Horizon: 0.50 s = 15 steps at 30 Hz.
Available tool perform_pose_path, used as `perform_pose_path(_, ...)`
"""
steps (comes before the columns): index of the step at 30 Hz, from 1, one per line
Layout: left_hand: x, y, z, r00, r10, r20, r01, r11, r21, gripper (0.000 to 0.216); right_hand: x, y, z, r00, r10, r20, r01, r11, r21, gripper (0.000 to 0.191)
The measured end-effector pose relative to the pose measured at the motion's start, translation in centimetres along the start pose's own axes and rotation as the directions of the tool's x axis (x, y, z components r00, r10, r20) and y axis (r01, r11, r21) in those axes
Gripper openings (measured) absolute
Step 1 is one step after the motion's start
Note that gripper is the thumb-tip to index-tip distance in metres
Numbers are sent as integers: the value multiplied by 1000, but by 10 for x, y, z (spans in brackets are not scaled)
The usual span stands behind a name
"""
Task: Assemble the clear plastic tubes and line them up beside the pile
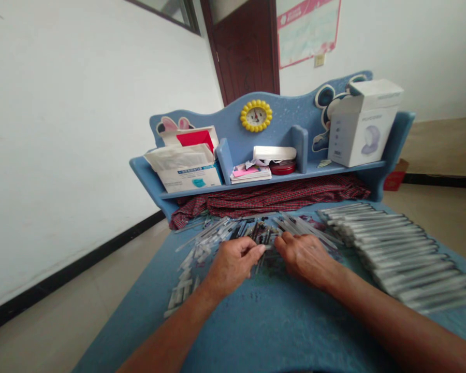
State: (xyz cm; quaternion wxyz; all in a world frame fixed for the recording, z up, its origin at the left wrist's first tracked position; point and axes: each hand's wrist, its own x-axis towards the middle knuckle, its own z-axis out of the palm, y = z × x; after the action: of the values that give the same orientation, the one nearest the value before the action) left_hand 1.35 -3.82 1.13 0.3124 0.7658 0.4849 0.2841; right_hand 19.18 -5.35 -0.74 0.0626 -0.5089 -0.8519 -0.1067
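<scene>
My left hand (pixel 236 261) is closed in a pinch, thumb against forefinger, with a small pale pen part (pixel 268 247) at its tip. Just to the right, my right hand (pixel 305 257) curls its fingers toward that same tip; what they grip is hidden. Beyond both hands lie dark slender pen pieces (pixel 238 228) with small tips. Clear pen barrels (pixel 301 226) are heaped behind my right hand. To the left, whitish pen caps (pixel 202 248) spread in a loose pile. A broad row of assembled-looking pens (pixel 404 254) lies to the right of my right forearm.
All this lies on a blue desk (pixel 256 326). At the back, a blue shelf (pixel 322 171) carries a mask box (pixel 192 176), a white carton (pixel 365 127), papers (pixel 250 175) and a red round case (pixel 282 168). Checked cloth (pixel 272 198) is bunched beneath it.
</scene>
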Motion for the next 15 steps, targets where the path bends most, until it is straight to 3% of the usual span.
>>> perform_pose_path(7, 1, 2, 2, 999, -43, -19, 40, 989, -141, 17, 1, 1, 2, 1000, 5, -3, -5, 1000, 5, 23)
perform_pose_path(12, 1, 4, -1, 1000, -19, 6, 19, 1000, 7, 28, 1, 1, 3, 1000, 7, 1, -7, 1000, 0, 22)
perform_pose_path(15, 0, 2, 0, 999, -28, 24, 29, 1000, -8, 23, 0, 1, 2, 1000, 1, 8, -1, 1000, 0, 23)
